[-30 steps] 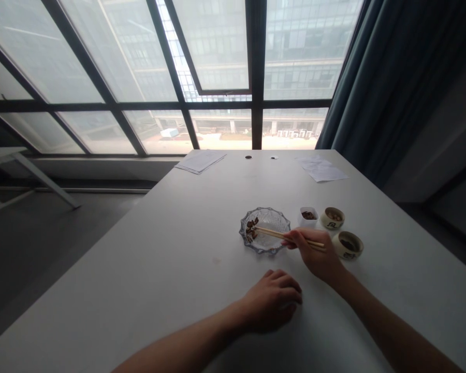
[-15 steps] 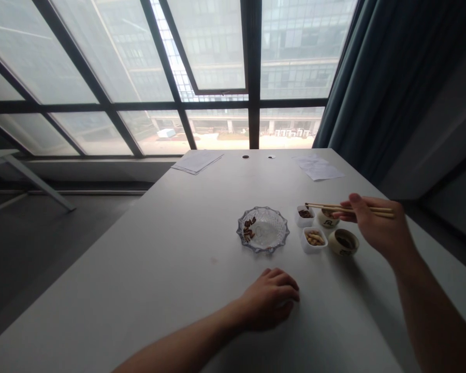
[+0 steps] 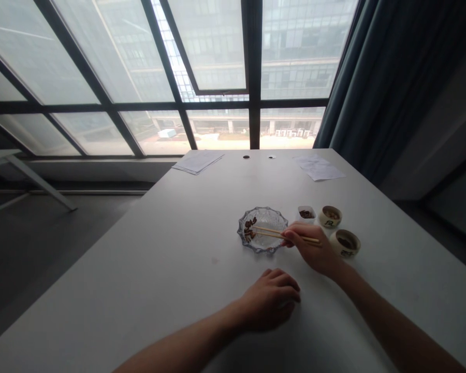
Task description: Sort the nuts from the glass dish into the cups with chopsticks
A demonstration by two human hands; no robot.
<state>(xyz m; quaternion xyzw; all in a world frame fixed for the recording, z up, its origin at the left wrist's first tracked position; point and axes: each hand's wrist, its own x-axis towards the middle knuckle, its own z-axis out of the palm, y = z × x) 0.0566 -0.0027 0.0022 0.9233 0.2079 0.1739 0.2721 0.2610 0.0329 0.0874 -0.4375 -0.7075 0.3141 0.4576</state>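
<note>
A pair of wooden chopsticks [image 3: 270, 232] is held in my right hand [image 3: 308, 246], fingers closed round them. Their tips reach over the left side of a scalloped glass dish [image 3: 283, 243], at a cluster of small dark brown pieces [image 3: 249, 229]; whether the tips grip a piece is too small to tell. Below the dish, my left hand [image 3: 274, 298] rests on the table with its fingers loosely bent, holding nothing. Beyond my right hand is a small clear plastic tub [image 3: 306, 219] with brown bits inside. A second plastic tub is hidden behind that hand.
Two cream-coloured pots with dark characters, a farther pot [image 3: 329, 221] and a nearer pot [image 3: 346, 253], stand right of the tubs. Paper sheets [image 3: 198, 162] lie at the white table's [image 3: 171, 228] far left and more paper [image 3: 319, 168] at its far right. Windows line the back.
My right hand has moved left with the chopsticks, bringing their tips from above the far plastic tub to the brown pieces in the glass dish. The left hand stays put.
</note>
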